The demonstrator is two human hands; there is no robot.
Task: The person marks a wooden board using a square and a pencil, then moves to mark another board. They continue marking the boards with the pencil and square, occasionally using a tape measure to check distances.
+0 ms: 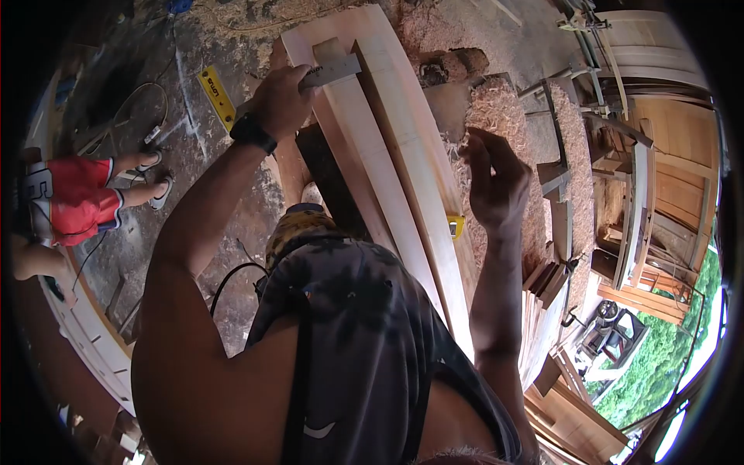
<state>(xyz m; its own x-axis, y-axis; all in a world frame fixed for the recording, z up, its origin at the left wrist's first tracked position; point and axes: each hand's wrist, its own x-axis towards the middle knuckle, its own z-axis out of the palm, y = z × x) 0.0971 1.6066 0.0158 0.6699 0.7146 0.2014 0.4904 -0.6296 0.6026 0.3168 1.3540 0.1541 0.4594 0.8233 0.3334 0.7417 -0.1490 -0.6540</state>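
My left hand, with a dark watch at the wrist, is closed on a square whose metal blade lies across a narrow pale wood strip. The square's yellow stock, marked LOTUS, sticks out left of the hand. Beside the strip lies a thick, long pale timber, with a gap between them. My right hand hovers right of the timber, fingers bent and pinched together; what they hold, if anything, is too small to make out. A yellow tape measure sits near the timber's right edge.
Wood shavings cover the floor on the right. Another person in red shorts is at the left, near a cable. Stacked boards and wooden panels stand to the right. A vehicle is outside, lower right.
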